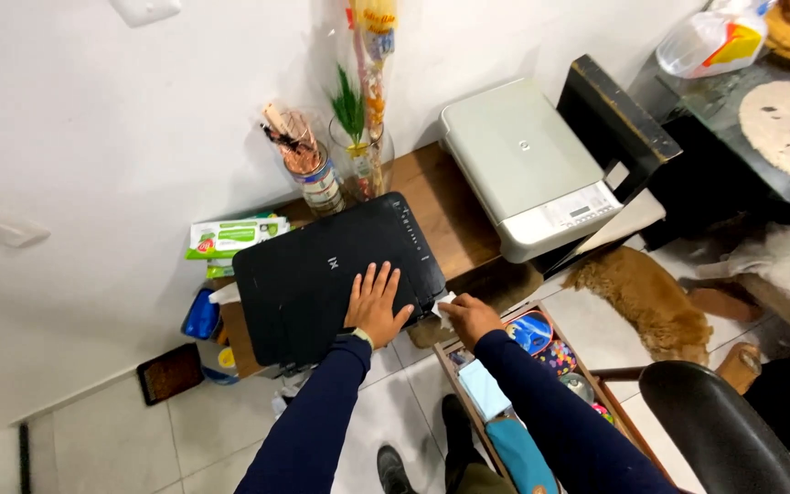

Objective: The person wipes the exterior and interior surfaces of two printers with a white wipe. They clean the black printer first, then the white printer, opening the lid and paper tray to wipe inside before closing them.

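Left hand (375, 306) flat, fingers spread, on black printer (331, 274). Right hand (470, 316) pinches white cloth (443, 304) at printer edge. Hard push may tip printer off low shelf (454, 215).

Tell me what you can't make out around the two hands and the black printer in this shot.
- Head view: the white scrap under the right hand is mostly covered by the fingers; its kind is unclear.
- The front of the black printer faces away from the camera, and the left hand covers part of its lid.
- The open drawer is partly hidden by the right sleeve; its small contents are too small to identify.
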